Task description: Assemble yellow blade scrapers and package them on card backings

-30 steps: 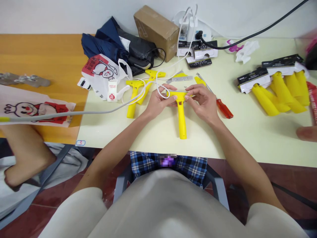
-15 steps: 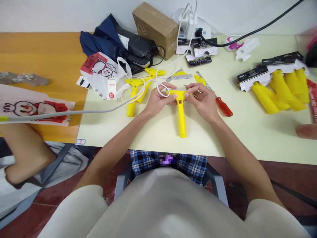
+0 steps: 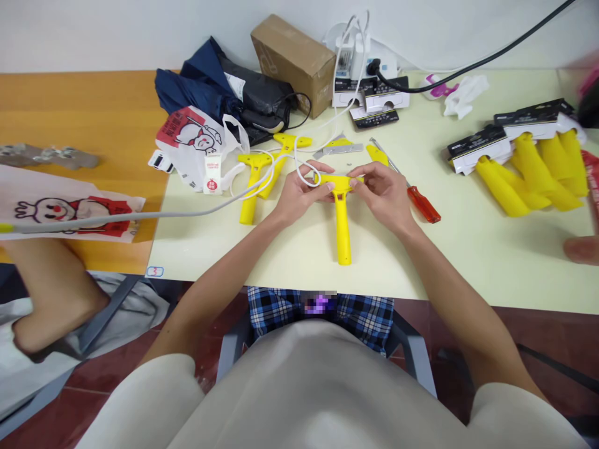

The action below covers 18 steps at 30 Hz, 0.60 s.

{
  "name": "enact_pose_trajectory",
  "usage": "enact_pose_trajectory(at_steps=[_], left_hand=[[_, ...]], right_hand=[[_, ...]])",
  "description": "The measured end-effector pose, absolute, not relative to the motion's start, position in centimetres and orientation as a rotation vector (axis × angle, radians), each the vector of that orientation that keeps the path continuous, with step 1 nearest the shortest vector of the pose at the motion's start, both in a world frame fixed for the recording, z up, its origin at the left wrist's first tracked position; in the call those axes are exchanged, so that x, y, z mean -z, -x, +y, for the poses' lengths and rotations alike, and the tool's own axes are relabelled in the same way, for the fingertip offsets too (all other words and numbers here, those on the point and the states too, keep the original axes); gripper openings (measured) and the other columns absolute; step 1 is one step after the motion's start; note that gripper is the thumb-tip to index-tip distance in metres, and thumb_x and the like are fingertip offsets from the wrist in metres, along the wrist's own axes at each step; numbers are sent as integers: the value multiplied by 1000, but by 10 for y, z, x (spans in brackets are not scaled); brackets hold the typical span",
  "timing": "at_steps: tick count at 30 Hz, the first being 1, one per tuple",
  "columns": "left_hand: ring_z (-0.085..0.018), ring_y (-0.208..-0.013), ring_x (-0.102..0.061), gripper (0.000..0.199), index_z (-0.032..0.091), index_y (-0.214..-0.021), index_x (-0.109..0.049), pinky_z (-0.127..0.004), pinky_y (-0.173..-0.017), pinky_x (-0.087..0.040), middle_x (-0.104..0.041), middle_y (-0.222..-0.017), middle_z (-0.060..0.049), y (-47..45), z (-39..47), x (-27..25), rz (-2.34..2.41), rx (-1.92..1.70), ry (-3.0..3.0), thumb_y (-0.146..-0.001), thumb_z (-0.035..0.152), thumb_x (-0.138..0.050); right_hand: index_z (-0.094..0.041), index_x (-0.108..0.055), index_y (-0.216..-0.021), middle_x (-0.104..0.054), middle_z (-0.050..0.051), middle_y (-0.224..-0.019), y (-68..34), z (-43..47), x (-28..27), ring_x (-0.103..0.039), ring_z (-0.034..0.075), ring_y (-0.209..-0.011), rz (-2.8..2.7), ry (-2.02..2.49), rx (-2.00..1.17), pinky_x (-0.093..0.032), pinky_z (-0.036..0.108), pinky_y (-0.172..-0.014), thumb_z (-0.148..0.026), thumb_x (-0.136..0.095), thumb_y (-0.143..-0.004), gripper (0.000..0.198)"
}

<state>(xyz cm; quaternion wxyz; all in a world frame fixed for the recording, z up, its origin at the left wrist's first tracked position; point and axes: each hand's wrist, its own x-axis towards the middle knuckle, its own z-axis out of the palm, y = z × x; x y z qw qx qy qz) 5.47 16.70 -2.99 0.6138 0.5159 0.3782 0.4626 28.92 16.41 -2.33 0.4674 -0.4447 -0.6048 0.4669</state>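
Observation:
A yellow T-shaped scraper (image 3: 343,231) is held over the table, its handle pointing toward me. My left hand (image 3: 299,194) grips the left end of its head, thumb on the near face. At the other end, my right hand (image 3: 381,190) pinches the head between thumb and fingers. My fingers hide part of the head's far side. A loop of white cable (image 3: 306,168) passes across my left hand. Beyond the hands lie a scraper head part with a metal blade (image 3: 344,148), a yellow piece (image 3: 377,154) and a red-handled screwdriver (image 3: 423,204).
More yellow scrapers (image 3: 253,187) lie at left beside a plastic bag (image 3: 194,146). Behind stand a dark bundle (image 3: 253,87), a cardboard box (image 3: 294,65) and a power strip (image 3: 386,62). Packaged yellow handles (image 3: 533,171) sit at right. Another person's arm (image 3: 56,293) shows at left.
The whole view has shifted slightly downward. Both hands keep hold of the scraper, with the right fingers slightly changed in pose.

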Motion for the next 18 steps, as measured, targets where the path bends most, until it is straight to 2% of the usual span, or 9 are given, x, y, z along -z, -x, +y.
enact_pose_trajectory(at_steps=[3,5,8,14,18], left_hand=[[-22,-89,-93,56,22,-122,-72,-34,-82,-79,-92,-104,-4,-55,167,29,881,-1076,-1182,-87,54,-102],[-21,-87,-92,55,22,-122,-71,-33,-82,-80,-92,-103,-3,-56,167,28,874,-1090,-1172,-87,52,-102],[-22,-88,-93,54,21,-121,-71,-34,-83,-80,-90,-99,-3,-56,165,27,862,-1105,-1163,-88,50,-103],[-24,-92,-93,54,22,-120,-71,-36,-84,-81,-89,-102,-3,-55,165,29,870,-1099,-1201,-89,54,-101],[-25,-95,-93,60,22,-121,-71,-38,-86,-81,-90,-104,-4,-54,165,30,866,-1077,-1197,-86,60,-103]], right_hand=[[-24,-82,-113,-78,8,-133,-293,162,22,-78,16,-114,-1534,1036,-1071,-70,31,-96,-75,-86,-100,53],[-25,-82,-114,-77,8,-138,-295,161,22,-77,17,-122,-1575,1001,-1037,-70,31,-100,-71,-85,-102,47],[-25,-84,-109,-78,8,-132,-296,162,22,-77,17,-119,-1602,1016,-1000,-68,32,-97,-66,-90,-100,43],[-21,-81,-97,-78,10,-124,-289,161,15,-76,18,-112,-1464,1072,-1114,-71,34,-99,-76,-100,-84,60],[-25,-81,-112,-80,7,-124,-292,163,15,-78,19,-115,-1459,1034,-1215,-72,34,-100,-76,-106,-76,67]])
